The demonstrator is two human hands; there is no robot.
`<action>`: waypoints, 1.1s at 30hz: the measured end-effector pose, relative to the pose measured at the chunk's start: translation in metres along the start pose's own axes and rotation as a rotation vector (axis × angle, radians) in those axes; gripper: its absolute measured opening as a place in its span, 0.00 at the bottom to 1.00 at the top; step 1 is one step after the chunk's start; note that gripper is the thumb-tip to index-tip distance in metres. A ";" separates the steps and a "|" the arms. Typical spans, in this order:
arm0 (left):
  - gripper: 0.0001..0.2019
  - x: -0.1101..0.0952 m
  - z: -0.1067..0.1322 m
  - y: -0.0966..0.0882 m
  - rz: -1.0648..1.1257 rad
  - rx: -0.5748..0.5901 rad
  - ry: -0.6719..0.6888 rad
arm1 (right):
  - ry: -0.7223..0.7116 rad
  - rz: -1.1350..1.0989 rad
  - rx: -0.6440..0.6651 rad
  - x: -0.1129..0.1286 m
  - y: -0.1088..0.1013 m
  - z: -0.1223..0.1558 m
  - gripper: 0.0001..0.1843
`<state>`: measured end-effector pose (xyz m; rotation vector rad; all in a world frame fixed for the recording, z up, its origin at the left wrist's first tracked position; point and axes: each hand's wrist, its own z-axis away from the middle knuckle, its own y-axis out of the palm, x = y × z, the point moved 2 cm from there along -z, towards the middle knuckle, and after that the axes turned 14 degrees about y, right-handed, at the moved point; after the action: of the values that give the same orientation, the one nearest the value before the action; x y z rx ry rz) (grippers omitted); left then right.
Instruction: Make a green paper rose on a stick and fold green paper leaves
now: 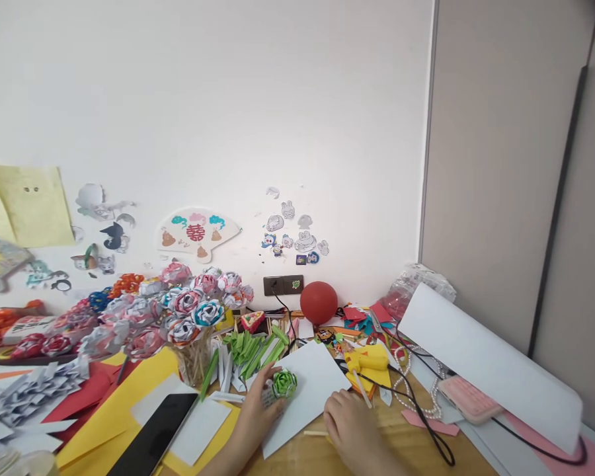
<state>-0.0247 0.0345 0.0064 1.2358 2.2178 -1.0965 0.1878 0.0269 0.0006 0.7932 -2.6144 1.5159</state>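
Note:
A green paper rose (284,383) sits between the thumb and fingers of my left hand (258,406), with white strips showing among its folds. It is over a white sheet of paper (307,377). To the right, my right hand (348,422) rests near the sheet's edge with its fingers curled in; what they hold, if anything, is hidden. A thin pale stick (316,434) lies by its fingertips, one end out of sight at the hand. Beyond that hand is a yellow glue gun (369,359) with a pale rod (361,389) below it.
Folded green paper strips (255,350) lie behind my left hand. Many paper roses (186,301) stand at the back left. A black phone (153,433) lies on yellow paper (99,430). A red balloon (318,303), a black cable (431,430) and a rolled white sheet (490,363) are rightward.

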 end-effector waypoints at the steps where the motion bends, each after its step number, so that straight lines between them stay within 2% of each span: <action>1: 0.30 -0.001 0.000 0.000 0.021 -0.006 0.006 | 0.001 0.000 -0.012 0.000 0.001 0.000 0.11; 5: 0.29 0.001 0.001 -0.001 0.130 -0.050 -0.015 | 0.016 -0.016 -0.078 -0.004 0.001 -0.004 0.12; 9: 0.30 0.005 -0.002 -0.001 0.330 -0.112 -0.106 | 0.062 -0.049 -0.190 -0.016 -0.006 -0.013 0.16; 14: 0.26 0.009 -0.003 0.002 0.701 -0.135 -0.284 | 0.101 -0.064 -0.325 -0.050 -0.024 -0.025 0.17; 17: 0.23 0.006 -0.003 0.004 0.894 -0.133 -0.381 | 0.133 -0.052 -0.351 -0.077 -0.030 -0.032 0.17; 21: 0.21 -0.006 -0.002 0.005 1.100 -0.110 -0.467 | 0.195 -0.048 -0.352 -0.106 -0.027 -0.039 0.15; 24: 0.20 -0.015 -0.001 0.004 1.228 -0.098 -0.494 | 0.238 -0.048 -0.320 -0.117 -0.023 -0.041 0.12; 28: 0.18 -0.019 0.000 0.001 1.360 -0.095 -0.489 | 0.275 -0.027 -0.249 -0.117 -0.020 -0.041 0.10; 33: 0.15 -0.020 -0.001 -0.002 1.473 -0.083 -0.465 | 0.296 0.024 -0.154 -0.113 -0.020 -0.037 0.18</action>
<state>-0.0156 0.0241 0.0206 1.7550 0.5791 -0.5083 0.2858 0.0958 0.0066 0.4842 -2.4886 1.3012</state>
